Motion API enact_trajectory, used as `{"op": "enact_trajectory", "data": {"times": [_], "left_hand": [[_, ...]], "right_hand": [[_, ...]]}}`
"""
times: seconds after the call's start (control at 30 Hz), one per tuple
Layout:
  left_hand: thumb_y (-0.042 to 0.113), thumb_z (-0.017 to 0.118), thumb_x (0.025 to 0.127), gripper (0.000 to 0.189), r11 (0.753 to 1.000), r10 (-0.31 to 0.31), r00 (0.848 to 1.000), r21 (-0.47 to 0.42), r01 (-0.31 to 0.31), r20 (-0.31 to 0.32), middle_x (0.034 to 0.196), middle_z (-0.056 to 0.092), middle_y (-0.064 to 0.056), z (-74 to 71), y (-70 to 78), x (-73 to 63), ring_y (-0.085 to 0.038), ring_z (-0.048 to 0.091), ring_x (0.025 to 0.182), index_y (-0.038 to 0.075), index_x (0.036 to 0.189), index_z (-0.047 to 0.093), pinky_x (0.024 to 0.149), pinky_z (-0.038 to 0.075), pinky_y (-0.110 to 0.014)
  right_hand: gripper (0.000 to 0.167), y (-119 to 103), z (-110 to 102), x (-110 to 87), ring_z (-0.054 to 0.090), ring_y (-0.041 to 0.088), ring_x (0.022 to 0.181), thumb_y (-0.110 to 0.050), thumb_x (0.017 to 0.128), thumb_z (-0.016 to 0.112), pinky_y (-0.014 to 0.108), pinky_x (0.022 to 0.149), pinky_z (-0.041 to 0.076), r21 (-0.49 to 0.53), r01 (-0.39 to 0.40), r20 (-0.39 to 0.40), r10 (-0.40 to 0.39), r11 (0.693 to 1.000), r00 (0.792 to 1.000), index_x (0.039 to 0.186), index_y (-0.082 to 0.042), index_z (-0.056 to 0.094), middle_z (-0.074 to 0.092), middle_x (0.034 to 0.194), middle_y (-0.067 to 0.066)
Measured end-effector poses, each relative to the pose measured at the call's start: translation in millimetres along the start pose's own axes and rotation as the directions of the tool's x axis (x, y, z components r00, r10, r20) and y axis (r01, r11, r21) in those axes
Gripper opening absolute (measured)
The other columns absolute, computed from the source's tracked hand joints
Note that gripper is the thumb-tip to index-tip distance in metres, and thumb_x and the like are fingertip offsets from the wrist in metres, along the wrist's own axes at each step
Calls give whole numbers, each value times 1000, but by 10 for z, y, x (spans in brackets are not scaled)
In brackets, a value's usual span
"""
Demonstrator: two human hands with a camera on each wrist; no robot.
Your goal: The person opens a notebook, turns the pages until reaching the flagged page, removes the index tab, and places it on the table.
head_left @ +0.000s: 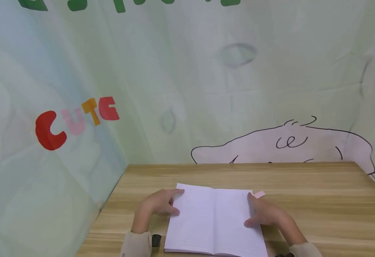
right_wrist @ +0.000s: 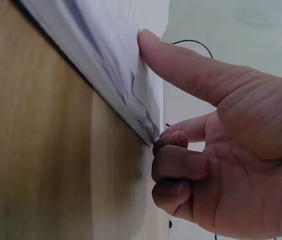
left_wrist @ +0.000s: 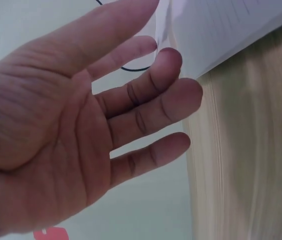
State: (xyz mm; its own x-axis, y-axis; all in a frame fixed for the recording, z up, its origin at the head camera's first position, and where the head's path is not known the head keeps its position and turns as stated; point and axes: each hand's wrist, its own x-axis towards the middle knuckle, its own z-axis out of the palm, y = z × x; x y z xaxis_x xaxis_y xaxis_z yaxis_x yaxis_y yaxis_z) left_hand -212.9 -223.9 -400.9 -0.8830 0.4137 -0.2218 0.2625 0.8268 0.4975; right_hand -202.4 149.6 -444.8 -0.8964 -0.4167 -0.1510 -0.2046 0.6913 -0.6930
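An open notebook (head_left: pixel 200 221) with pale, faintly lined pages lies flat on the wooden table. Along its left edge, my left hand (head_left: pixel 158 202) touches the page with thumb and index finger; in the left wrist view, the other fingers (left_wrist: pixel 155 107) are relaxed beside the notebook. My right hand (head_left: pixel 265 212) is at the opposite edge, thumb and index finger on the right page. The right wrist view shows the right thumb (right_wrist: pixel 180 60) on the paper and the remaining fingers curled against the page edges, which look wavy. A pink tab (head_left: pixel 259 194) juts out near the upper right corner.
The wooden table (head_left: pixel 328 210) extends around the notebook. Behind it hangs a pale green fabric backdrop (head_left: pixel 181 71) with a line-drawn character and colourful CUTE letters (head_left: pixel 50 132). A small black object (head_left: pixel 156 240) shows by the left sleeve.
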Motion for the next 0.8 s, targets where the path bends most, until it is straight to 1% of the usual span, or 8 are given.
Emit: {"op": "enact_trajectory", "data": {"times": [0.17,0.27,0.33,0.4,0.5,0.6,0.63,0.8], "left_hand": [[16,82,82,67,999,-50,998,20,49,34,73,56,-2,-22,20,-1,-16,49,65,9,143,55,59,41,-32],[20,83,82,65,993,-111,992,54,108,56,101,68,-12,-44,35,-7,-27,62,93,13,142,58,80,50,-44],[22,83,81,64,987,-149,987,76,144,66,124,65,-14,-55,42,-18,-34,58,116,15,140,60,96,46,-52],[24,84,81,62,982,-175,982,87,169,73,141,57,-13,-62,46,-30,-37,49,132,16,138,61,106,38,-57],[24,84,80,60,979,-191,979,91,184,75,141,57,-12,-70,46,-41,-35,52,127,17,136,63,104,39,-57],[24,84,81,61,977,-200,977,83,194,73,137,59,-12,-73,44,-48,-28,57,111,19,137,62,100,42,-55],[24,84,81,62,978,-199,977,80,193,73,134,60,-11,-71,44,-48,-26,57,104,19,138,61,98,44,-53],[22,83,82,71,983,-180,980,54,176,87,122,62,-9,-36,38,-59,-20,55,88,20,146,54,93,45,-47]], "right_hand": [[105,-7,8,32,36,51,137,-23,74,88,59,111,28,-76,4,-9,-5,997,1000,146,21,26,36,146,40],[103,-19,14,55,42,51,132,-24,73,88,59,109,32,-127,9,-21,-12,992,1000,145,21,28,41,142,41],[103,-41,16,62,42,53,131,-26,73,89,60,108,32,-151,7,-25,-11,989,1000,144,21,31,42,140,41],[101,-67,19,67,42,55,130,-27,72,89,62,107,32,-177,5,-28,-10,984,1000,142,21,34,44,137,42],[98,-119,25,73,39,59,130,-28,73,88,64,106,31,-198,-9,-33,2,980,999,141,20,37,42,137,45],[93,-162,37,81,43,59,126,-29,73,88,65,103,35,-236,-22,-49,10,971,999,139,18,42,42,135,47],[90,-172,42,83,48,57,122,-29,73,89,64,101,38,-251,-27,-58,12,968,998,137,16,45,45,132,46],[75,-184,84,70,61,44,104,-26,69,90,59,92,47,-269,-59,-86,37,961,996,126,10,56,62,113,31]]}}
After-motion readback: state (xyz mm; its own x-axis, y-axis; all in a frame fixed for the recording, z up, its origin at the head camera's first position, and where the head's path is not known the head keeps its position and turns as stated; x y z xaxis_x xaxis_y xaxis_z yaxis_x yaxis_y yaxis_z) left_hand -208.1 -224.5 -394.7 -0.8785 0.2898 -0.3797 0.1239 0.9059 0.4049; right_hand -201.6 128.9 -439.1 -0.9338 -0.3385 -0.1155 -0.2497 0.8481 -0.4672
